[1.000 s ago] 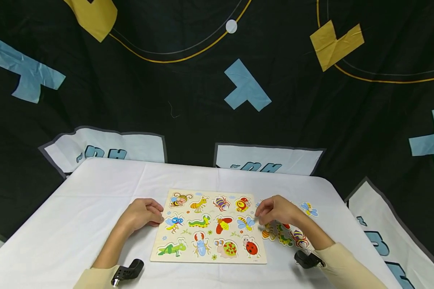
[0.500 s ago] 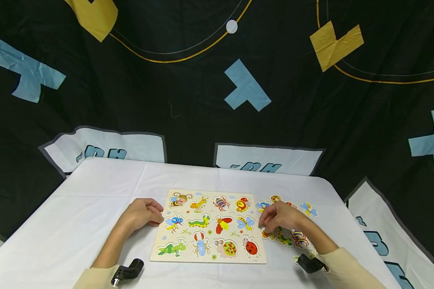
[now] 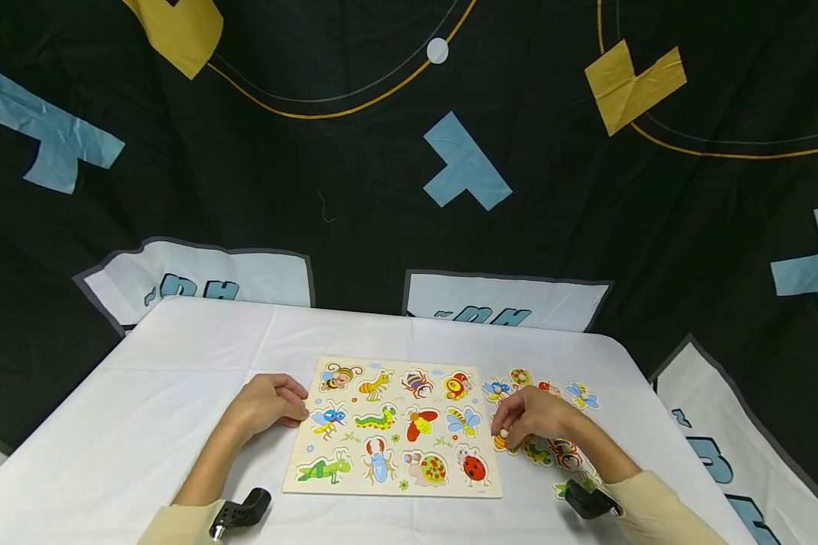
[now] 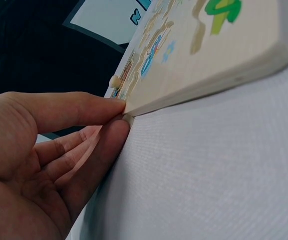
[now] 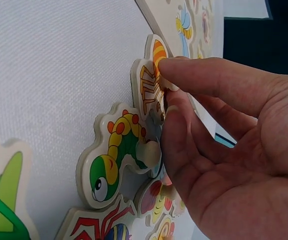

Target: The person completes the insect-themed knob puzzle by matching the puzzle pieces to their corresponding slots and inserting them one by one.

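Observation:
A wooden puzzle board printed with colourful insects lies on the white cloth. My left hand is at its left edge; in the left wrist view, the index finger and thumb pinch that edge. A small round knob stands up from the board beyond them. Right of the board, my right hand has thumb and index finger around the knob of an orange-and-yellow striped insect puzzle piece. The fingers partly hide this piece, which lies close to the board's right edge.
Several loose knobbed pieces lie right of the board, including a caterpillar, a spider, a blue-winged bee and a green piece. Some overlap or sit under my right forearm. A black patterned curtain hangs behind the table.
My right hand has moved from the board's right edge down and right to the striped insect piece, uncovering pieces behind it. The left hand has stayed at the board's edge.

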A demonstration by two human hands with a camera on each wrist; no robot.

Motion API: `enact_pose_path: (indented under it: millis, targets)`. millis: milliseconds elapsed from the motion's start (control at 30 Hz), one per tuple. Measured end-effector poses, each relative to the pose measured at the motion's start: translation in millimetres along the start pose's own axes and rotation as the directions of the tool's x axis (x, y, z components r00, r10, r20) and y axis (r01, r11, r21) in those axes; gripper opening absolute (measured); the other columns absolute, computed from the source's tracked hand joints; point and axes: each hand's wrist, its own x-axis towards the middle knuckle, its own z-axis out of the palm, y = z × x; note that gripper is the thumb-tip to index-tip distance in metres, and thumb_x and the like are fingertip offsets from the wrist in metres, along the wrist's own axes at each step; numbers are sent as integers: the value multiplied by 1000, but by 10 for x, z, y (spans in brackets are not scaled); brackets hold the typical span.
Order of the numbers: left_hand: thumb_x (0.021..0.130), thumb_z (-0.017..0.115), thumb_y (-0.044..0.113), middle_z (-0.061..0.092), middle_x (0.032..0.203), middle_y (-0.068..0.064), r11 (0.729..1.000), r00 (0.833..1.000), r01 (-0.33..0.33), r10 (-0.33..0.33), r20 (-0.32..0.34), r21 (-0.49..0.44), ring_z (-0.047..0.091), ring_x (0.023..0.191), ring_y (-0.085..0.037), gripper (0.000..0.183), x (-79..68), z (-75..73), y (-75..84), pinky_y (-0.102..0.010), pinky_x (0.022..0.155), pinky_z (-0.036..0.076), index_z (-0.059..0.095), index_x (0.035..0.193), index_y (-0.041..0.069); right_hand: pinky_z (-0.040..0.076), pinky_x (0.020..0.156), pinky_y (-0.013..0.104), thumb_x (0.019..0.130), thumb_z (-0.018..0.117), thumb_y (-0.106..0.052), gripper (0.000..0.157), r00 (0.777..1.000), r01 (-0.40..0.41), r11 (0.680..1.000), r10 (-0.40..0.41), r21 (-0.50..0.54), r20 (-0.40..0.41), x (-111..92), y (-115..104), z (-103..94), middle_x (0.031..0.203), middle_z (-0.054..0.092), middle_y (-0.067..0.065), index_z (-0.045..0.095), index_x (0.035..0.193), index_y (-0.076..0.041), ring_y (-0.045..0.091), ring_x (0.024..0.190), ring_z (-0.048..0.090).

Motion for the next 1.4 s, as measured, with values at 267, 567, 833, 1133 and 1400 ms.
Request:
enact_pose_path:
  millis: [267, 567, 833, 1133, 1400]
  targets:
    - [74, 81, -2, 70, 77, -7, 1000, 1000, -1, 1, 3, -4, 66, 67, -16, 34, 3, -2, -2, -31, 62, 60, 65, 104, -6, 48, 59, 26, 70, 83, 1, 21, 1000, -9, 1000, 9, 2, -11, 0, 36, 9, 72, 62, 1, 76, 90, -2, 14, 67, 54]
    - [74, 81, -2, 70, 77, -7, 1000, 1000, 1, -1, 2, -8, 66, 66, -16, 34, 2, -2, -7, -31, 62, 60, 65, 103, -6, 49, 59, 27, 70, 83, 0, 19, 999, -20, 1000, 20, 16, -32, 16, 54, 32, 70, 61, 1, 76, 87, -2, 15, 66, 54]
    - [73, 81, -2, 69, 75, -6, 1000, 1000, -4, 4, 2, -5, 66, 65, -16, 33, 0, -6, -8, -31, 61, 60, 65, 102, -6, 52, 59, 28, 70, 83, 1, 18, 999, -15, 1000, 16, 17, -34, 15, 49, 35, 70, 61, 1, 76, 86, -2, 14, 65, 55]
    - [73, 81, -2, 69, 75, -7, 1000, 1000, -4, 4, 4, -5, 65, 65, -16, 33, -5, -9, 0, -31, 61, 60, 65, 102, -6, 51, 59, 28, 69, 82, 0, 18, 1000, -3, 1000, 3, -7, -24, 3, 22, 12, 70, 62, 1, 76, 87, -3, 14, 64, 55]
    - [74, 81, -2, 69, 75, -6, 1000, 1000, -8, 8, 8, -1, 66, 65, -16, 33, -9, -10, 4, -31, 62, 60, 65, 102, -6, 52, 59, 30, 71, 82, -2, 18, 1000, -16, 1000, 16, -8, -26, -14, -28, -24, 69, 62, 1, 76, 88, -3, 14, 62, 56]
